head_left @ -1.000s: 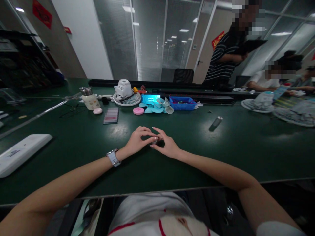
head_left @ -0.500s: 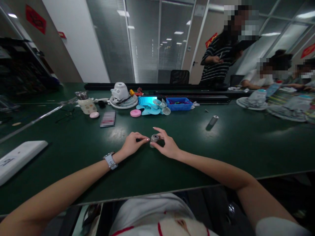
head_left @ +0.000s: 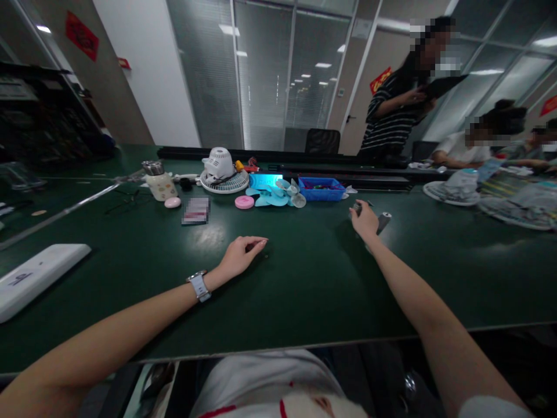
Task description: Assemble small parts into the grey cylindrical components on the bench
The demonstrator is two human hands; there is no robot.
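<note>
My right hand (head_left: 366, 220) is closed around a small grey metal cylinder (head_left: 357, 206), held just above the green table at the right; the fingers cover most of it. Just right of that hand, a taller grey metal cylinder (head_left: 385, 219) stands on the table, partly hidden by it. My left hand (head_left: 238, 255) rests on the table left of the middle, thumb and fingertips brought together. Whether anything tiny is pinched there I cannot make out. A tiny speck (head_left: 266, 256) lies on the table below its fingertips.
Along the back stand a white fan part (head_left: 219, 165), light-blue fan blades (head_left: 272, 196), a blue tray (head_left: 324, 190), a pink disc (head_left: 244, 202) and a patterned bottle (head_left: 160, 183). A white box (head_left: 41, 278) lies at left. Other people are at the far right.
My right hand has carried the small metal cylinder from beside my left hand to the right, near the taller cylinder. My left hand has stayed nearly in place. The view has shifted slightly.
</note>
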